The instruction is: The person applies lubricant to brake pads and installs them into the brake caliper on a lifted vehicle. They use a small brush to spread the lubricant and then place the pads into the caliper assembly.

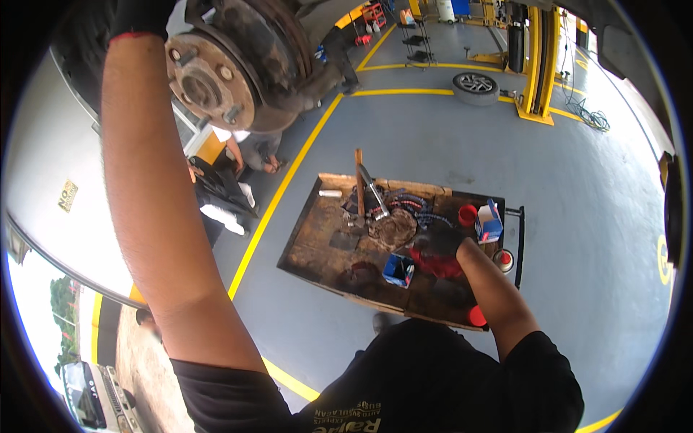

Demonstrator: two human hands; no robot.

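Observation:
My left arm is raised at the upper left. Its black-gloved hand [143,18] is beside a rusty wheel hub with studs [202,90], its fingers cut off by the picture's edge. My right hand [439,240], in a dark glove, reaches down to a wooden-topped cart [307,242]. A crumpled red cloth [437,264] lies right by that hand; the fingers blend into the dark clutter, so their grip is unclear. Near it are a brown rag [393,229], a wooden-handled hammer [359,177], a metal wrench-like tool [375,193] and an open blue box [398,270].
Also on the cart are a red cup [468,215], a blue-and-white box [489,224] and a red-topped can [504,259]. Co-workers crouch at the left, one with hands [271,165] low. Farther off are a loose wheel [476,86] and a yellow lift post [535,68].

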